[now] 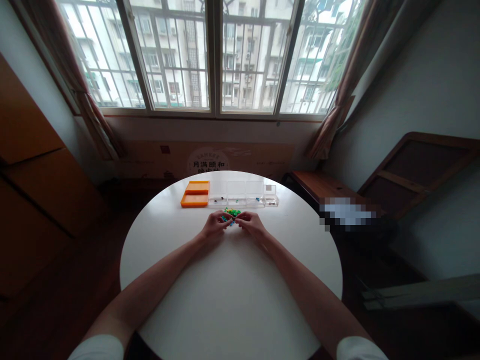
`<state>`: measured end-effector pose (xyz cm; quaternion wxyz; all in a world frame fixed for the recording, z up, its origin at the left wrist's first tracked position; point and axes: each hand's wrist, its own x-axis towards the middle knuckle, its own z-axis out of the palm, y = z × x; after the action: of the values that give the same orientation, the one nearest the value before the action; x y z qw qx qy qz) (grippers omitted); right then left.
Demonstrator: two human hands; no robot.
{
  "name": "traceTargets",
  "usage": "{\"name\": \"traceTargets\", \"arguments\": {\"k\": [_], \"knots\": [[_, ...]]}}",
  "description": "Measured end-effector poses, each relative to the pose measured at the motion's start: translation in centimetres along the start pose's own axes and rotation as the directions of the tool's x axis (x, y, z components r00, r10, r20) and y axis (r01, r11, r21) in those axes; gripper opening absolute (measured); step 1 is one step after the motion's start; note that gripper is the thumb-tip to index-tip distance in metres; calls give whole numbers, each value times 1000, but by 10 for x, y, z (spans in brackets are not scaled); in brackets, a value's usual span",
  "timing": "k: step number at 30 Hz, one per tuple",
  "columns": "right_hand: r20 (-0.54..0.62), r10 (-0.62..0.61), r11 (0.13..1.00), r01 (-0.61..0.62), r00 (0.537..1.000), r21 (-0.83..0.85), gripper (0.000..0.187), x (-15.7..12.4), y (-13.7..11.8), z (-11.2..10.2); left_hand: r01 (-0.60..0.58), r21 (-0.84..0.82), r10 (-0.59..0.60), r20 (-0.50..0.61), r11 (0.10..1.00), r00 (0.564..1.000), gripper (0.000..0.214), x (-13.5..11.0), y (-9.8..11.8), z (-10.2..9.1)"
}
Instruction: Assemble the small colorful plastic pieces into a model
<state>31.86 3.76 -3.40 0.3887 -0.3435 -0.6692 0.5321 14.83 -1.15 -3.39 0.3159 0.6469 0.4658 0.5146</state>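
A small pile of tiny green, yellow and blue pieces [233, 212] lies on the white round table [232, 285]. My left hand [216, 223] is at the pile's left side, its fingers bent and drawn together by some blue pieces. From the right, my right hand [250, 223] reaches in with thumb and fingers pinched. The fingertips of both hands nearly meet in front of the pile. Anything between them is too small to name. Behind the pile stand an orange box [194, 204] with its lid raised and several clear plastic boxes [236, 187], some holding a few tiny pieces.
The boxes form a row near the table's far edge. Beyond them a long printed carton [150, 155] leans below the barred window. At the right are a wooden bench [318, 185] and a framed wooden panel [420, 165]; wooden cabinets [37, 185] stand at the left.
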Motion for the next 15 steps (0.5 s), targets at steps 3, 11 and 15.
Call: {"name": "traceTargets", "arguments": {"k": [3, 11, 15], "knots": [[8, -4, 1000, 4, 1000, 4, 33, 0, 0, 0, -1, 8, 1, 3, 1000, 1000, 31, 0, -1, 0], [41, -15, 1000, 14, 999, 28, 33, -2, -4, 1, -3, -3, 3, 0, 1000, 1000, 31, 1, -6, 0], [48, -12, 1000, 11, 999, 17, 33, -2, -4, 1, -7, 5, 8, -18, 1000, 1000, 32, 1, -5, 0]]}}
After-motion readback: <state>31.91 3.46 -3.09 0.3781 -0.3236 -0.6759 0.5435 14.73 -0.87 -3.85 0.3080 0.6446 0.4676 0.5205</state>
